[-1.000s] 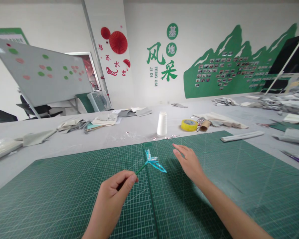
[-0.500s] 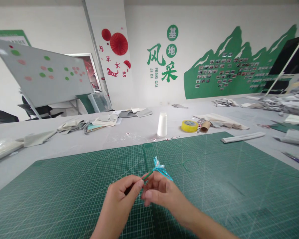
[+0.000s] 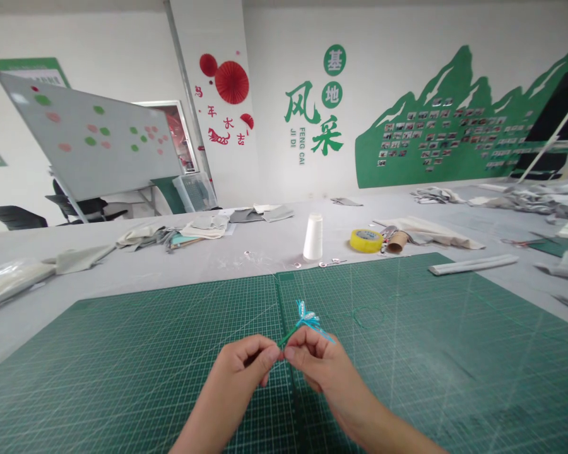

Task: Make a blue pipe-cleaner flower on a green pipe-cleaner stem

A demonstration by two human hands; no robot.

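A small blue flower [image 3: 308, 314] with pale beads and loose blue strands stands above my fingers, tilted up to the right. Its thin green stem [image 3: 288, 337] runs down to the fingertips of my left hand [image 3: 248, 362], which pinches the lower end. Right beside it, the thumb and index finger of my right hand [image 3: 319, 359] are pressed together against the stem's side. What sits between those right fingertips is hidden. A fine green thread [image 3: 369, 317] lies in a loop on the green cutting mat [image 3: 170, 353] beyond my right hand.
Behind the mat stand a white thread cone [image 3: 313, 237], a roll of yellow tape [image 3: 366, 240] and a cardboard tube [image 3: 397, 241]. A rolled grey cloth [image 3: 473, 265] rests across the mat's far right edge. Fabric pieces [image 3: 203, 226] lie along the grey table.
My right hand's fingers have gone from loosely spread behind the stem to a pinch beside my left fingertips. My left hand keeps its pinch. The view has shifted slightly left.
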